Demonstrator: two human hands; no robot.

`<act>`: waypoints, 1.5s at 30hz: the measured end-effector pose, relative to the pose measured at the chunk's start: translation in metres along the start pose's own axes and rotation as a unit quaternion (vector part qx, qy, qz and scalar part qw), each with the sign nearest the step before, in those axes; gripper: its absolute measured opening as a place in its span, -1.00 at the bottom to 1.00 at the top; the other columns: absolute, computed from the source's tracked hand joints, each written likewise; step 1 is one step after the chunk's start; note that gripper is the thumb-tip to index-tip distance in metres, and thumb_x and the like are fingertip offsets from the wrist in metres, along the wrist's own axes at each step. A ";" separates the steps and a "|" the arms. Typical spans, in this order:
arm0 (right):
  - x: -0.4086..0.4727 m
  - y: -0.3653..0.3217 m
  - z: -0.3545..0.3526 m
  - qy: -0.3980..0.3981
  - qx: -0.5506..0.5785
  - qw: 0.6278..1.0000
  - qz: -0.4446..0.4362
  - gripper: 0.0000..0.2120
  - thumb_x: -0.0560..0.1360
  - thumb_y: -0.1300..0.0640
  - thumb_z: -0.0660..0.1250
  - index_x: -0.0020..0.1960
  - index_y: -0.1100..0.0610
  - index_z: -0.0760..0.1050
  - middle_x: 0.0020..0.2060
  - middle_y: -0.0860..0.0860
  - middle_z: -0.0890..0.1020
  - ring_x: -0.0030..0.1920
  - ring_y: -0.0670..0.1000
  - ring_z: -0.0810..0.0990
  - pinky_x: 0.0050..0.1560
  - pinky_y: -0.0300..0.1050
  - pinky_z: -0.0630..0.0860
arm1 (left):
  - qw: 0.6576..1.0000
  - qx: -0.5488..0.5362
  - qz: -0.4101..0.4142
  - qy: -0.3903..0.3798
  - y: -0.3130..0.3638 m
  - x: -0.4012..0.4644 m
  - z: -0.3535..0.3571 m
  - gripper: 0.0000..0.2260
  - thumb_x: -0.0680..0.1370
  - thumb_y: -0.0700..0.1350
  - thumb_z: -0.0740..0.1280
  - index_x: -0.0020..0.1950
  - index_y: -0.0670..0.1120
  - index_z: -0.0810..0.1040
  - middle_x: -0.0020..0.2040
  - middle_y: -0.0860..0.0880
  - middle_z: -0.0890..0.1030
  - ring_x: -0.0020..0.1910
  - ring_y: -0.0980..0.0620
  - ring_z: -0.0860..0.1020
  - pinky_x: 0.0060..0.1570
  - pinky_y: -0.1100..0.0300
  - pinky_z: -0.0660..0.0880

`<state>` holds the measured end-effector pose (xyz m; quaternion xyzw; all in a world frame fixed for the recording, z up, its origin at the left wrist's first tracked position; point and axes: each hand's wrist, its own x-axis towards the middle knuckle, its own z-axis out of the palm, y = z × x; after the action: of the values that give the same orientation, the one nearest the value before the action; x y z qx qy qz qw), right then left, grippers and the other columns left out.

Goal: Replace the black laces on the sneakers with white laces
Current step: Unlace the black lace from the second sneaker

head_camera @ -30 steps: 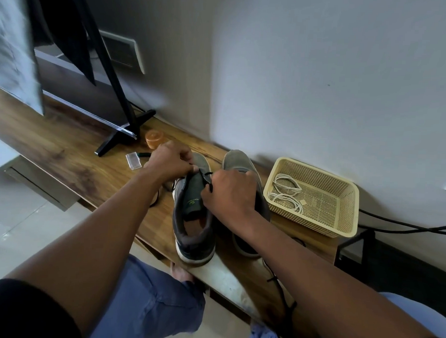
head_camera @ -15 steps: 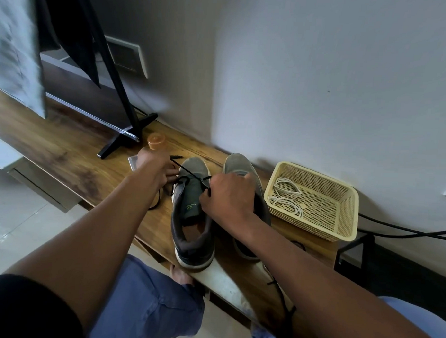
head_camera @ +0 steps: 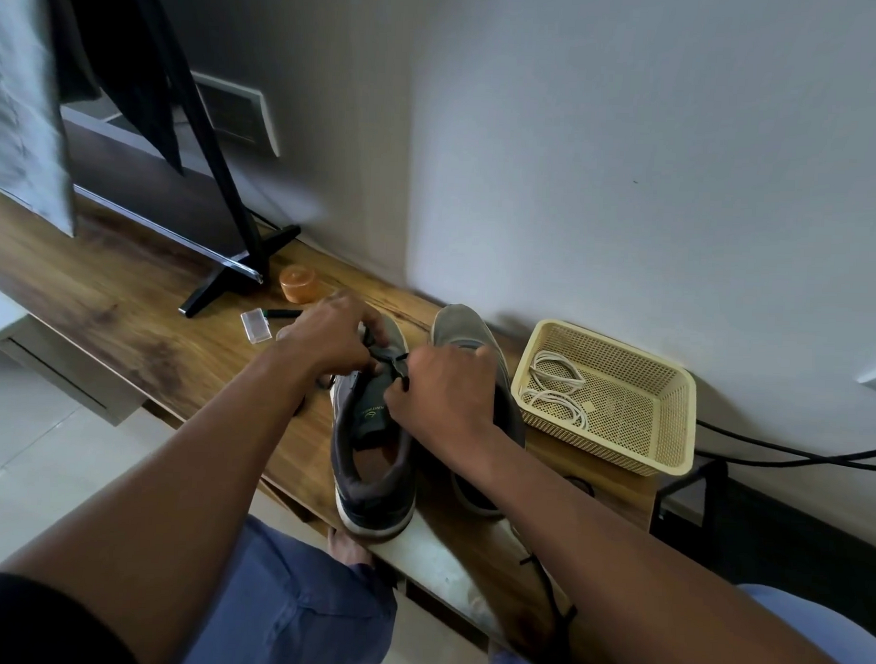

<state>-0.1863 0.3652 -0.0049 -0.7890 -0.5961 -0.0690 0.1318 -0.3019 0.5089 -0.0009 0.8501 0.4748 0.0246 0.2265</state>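
Two grey sneakers stand side by side on the wooden table, toes toward the wall. Over the left sneaker [head_camera: 372, 458] my left hand [head_camera: 331, 335] pinches its black lace [head_camera: 392, 362] near the toe. My right hand [head_camera: 441, 396] pinches the same lace at the eyelets, and my right forearm covers much of the right sneaker [head_camera: 458, 327]. White laces [head_camera: 553, 390] lie coiled in a cream plastic basket [head_camera: 671, 424] to the right. A loose black lace [head_camera: 551, 589] hangs off the table's front edge under my right forearm.
A TV stand's black foot [head_camera: 239, 275], an orange cap [head_camera: 298, 283] and a small clear plastic box [head_camera: 255, 327] sit on the table [head_camera: 104, 300] at the left. Black cables [head_camera: 794, 451] run along the wall at the right. My knees are below the front edge.
My left hand, which had pulled the black lace out to the left half a second ago, has come back over the left sneaker's toe. My right hand stays at the eyelets.
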 end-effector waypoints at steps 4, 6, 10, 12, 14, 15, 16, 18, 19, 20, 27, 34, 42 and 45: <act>0.000 0.002 -0.001 -0.005 0.006 1.000 -0.005 -0.53 0.38 -0.03 0.43 -0.45 0.00 0.15 -0.58 -0.11 0.24 -0.55 -0.04 0.28 -0.15 0.00 0.21 | 0.998 0.014 -0.001 0.057 0.004 0.001 0.002 -0.77 0.36 0.00 0.66 -0.22 0.11 0.61 0.06 0.08 0.57 0.00 0.02 0.56 -0.08 0.11 0.42; 0.001 0.001 -0.001 -0.011 0.003 1.000 -0.011 -0.55 0.42 -0.03 0.40 -0.43 0.00 0.16 -0.56 -0.10 0.25 -0.52 0.01 0.35 -0.14 0.01 0.20 | 0.998 -0.012 -0.016 0.063 0.002 0.000 0.002 -0.79 0.40 -0.01 0.63 -0.23 0.10 0.60 0.05 0.08 0.60 0.01 -0.01 0.59 -0.02 0.07 0.47; 0.003 0.003 -0.003 -0.018 0.002 1.000 -0.014 -0.57 0.46 -0.03 0.37 -0.40 0.00 0.16 -0.51 -0.09 0.21 -0.45 0.07 0.37 -0.14 0.02 0.21 | 0.986 -0.101 -0.075 0.105 -0.002 -0.001 0.007 -0.87 0.46 -0.10 0.54 -0.19 0.03 0.60 0.00 0.02 0.67 -0.09 -0.09 0.69 0.04 -0.08 0.64; 0.003 0.003 -0.003 -0.011 0.003 1.000 -0.013 -0.59 0.46 -0.02 0.38 -0.39 0.00 0.20 -0.51 -0.10 0.20 -0.47 0.07 0.37 -0.15 0.01 0.22 | 0.971 -0.169 -0.117 0.120 -0.004 -0.002 0.009 -0.90 0.48 -0.19 0.46 -0.15 -0.03 0.58 -0.06 -0.04 0.67 -0.13 -0.14 0.72 -0.01 -0.14 0.68; 0.003 0.003 -0.002 -0.013 0.006 1.000 -0.012 -0.58 0.46 -0.03 0.38 -0.40 -0.01 0.18 -0.52 -0.10 0.22 -0.47 0.06 0.38 -0.15 0.01 0.24 | 0.948 -0.235 -0.171 0.131 -0.007 0.001 0.009 -0.90 0.50 -0.25 0.35 -0.07 -0.06 0.56 -0.07 -0.13 0.67 -0.14 -0.19 0.73 -0.04 -0.18 0.70; 0.003 0.003 -0.001 -0.011 0.008 1.000 -0.010 -0.56 0.46 -0.03 0.38 -0.40 -0.01 0.16 -0.53 -0.10 0.23 -0.48 0.06 0.38 -0.15 0.02 0.25 | 0.934 -0.266 -0.199 0.134 -0.008 0.002 0.008 -0.86 0.51 -0.26 0.30 0.01 -0.07 0.55 -0.08 -0.17 0.68 -0.19 -0.19 0.74 -0.09 -0.19 0.71; 0.003 0.003 0.000 -0.009 0.008 1.000 -0.007 -0.55 0.46 -0.03 0.38 -0.41 0.00 0.15 -0.54 -0.10 0.22 -0.49 0.05 0.35 -0.15 0.01 0.26 | 0.919 -0.296 -0.223 0.135 -0.008 0.002 0.008 -0.78 0.54 -0.27 0.26 0.14 -0.07 0.54 -0.10 -0.20 0.69 -0.26 -0.17 0.75 -0.14 -0.19 0.71; 0.002 0.003 0.000 -0.004 0.002 1.000 0.000 -0.51 0.44 -0.03 0.40 -0.42 0.00 0.11 -0.55 -0.10 0.18 -0.51 0.04 0.28 -0.17 0.00 0.21 | 0.895 -0.342 -0.251 0.139 -0.008 0.001 0.008 -0.55 0.58 -0.24 0.18 0.46 0.05 0.43 -0.17 -0.19 0.70 -0.35 -0.15 0.74 -0.22 -0.19 0.71; 0.002 0.003 0.000 -0.001 -0.001 1.000 0.002 -0.50 0.43 -0.03 0.41 -0.42 0.00 0.10 -0.55 -0.10 0.17 -0.51 0.04 0.27 -0.17 0.00 0.19 | 0.893 -0.343 -0.253 0.144 -0.008 0.000 0.009 -0.49 0.59 -0.23 0.15 0.52 0.11 0.36 -0.20 -0.15 0.68 -0.38 -0.14 0.73 -0.23 -0.17 0.72; 0.001 0.002 0.000 0.000 -0.002 1.000 0.001 -0.49 0.42 -0.03 0.42 -0.42 -0.01 0.09 -0.55 -0.11 0.15 -0.52 0.04 0.28 -0.17 -0.01 0.18 | 0.899 -0.327 -0.251 0.150 -0.008 -0.001 0.009 -0.47 0.58 -0.23 0.14 0.53 0.11 0.34 -0.22 -0.09 0.64 -0.40 -0.12 0.72 -0.24 -0.13 0.72; 0.002 0.003 0.000 0.003 -0.004 1.000 -0.002 -0.49 0.41 -0.04 0.43 -0.41 -0.01 0.09 -0.55 -0.11 0.16 -0.52 0.04 0.31 -0.19 -0.01 0.19 | 0.885 -0.342 -0.277 0.153 -0.004 -0.003 0.006 -0.37 0.47 -0.28 0.14 0.52 0.13 0.35 -0.25 -0.13 0.59 -0.43 -0.16 0.71 -0.22 -0.11 0.72; -0.003 -0.001 0.003 -0.014 0.007 1.000 -0.005 -0.56 0.42 -0.02 0.40 -0.44 0.00 0.18 -0.57 -0.10 0.26 -0.53 -0.01 0.32 -0.15 0.00 0.17 | 0.912 -0.275 -0.289 0.099 -0.006 -0.003 0.007 -0.64 0.50 -0.21 0.18 0.27 -0.20 0.52 -0.35 -0.17 0.69 -0.36 -0.19 0.72 -0.22 -0.09 0.71; 0.001 0.003 0.001 -0.018 0.012 1.000 0.001 -0.59 0.44 -0.08 0.37 -0.42 0.01 0.23 -0.54 -0.10 0.30 -0.47 0.04 0.40 -0.10 0.04 0.20 | 0.993 0.069 -0.100 0.017 -0.001 -0.011 -0.008 -0.42 0.43 0.03 0.51 0.44 0.19 0.47 0.43 -0.15 0.42 0.19 -0.18 0.55 0.03 -0.01 0.52; 0.000 0.002 0.001 -0.014 0.014 1.000 -0.002 -0.58 0.44 -0.09 0.37 -0.43 0.01 0.21 -0.54 -0.10 0.28 -0.48 0.04 0.40 -0.11 0.04 0.20 | 0.997 0.074 -0.025 0.013 0.006 -0.009 -0.006 -0.62 0.38 0.13 0.61 0.15 0.24 0.63 0.33 -0.02 0.55 0.27 -0.12 0.54 0.12 0.06 0.47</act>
<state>-0.1843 0.3651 -0.0064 -0.7871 -0.6000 -0.0497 0.1339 -0.3038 0.5006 0.0083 0.8518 0.4996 -0.0049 0.1576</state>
